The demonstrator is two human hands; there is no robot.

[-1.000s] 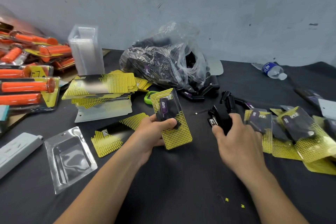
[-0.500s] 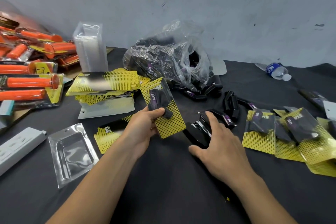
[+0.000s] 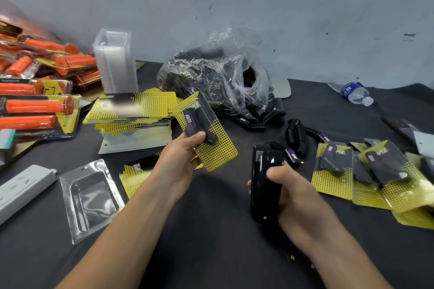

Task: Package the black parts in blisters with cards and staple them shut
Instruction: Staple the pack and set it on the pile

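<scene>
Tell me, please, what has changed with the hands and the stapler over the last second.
The right hand has closed round the black stapler and drawn it back from the loose parts toward the person. The left hand still holds the filled pack. The bag of parts, the card stack and the finished packs have not moved.

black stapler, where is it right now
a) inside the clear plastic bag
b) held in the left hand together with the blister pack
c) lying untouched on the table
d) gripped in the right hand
d: the right hand has its fingers and thumb wrapped around the black stapler, while the left hand holds only the carded blister pack.
</scene>
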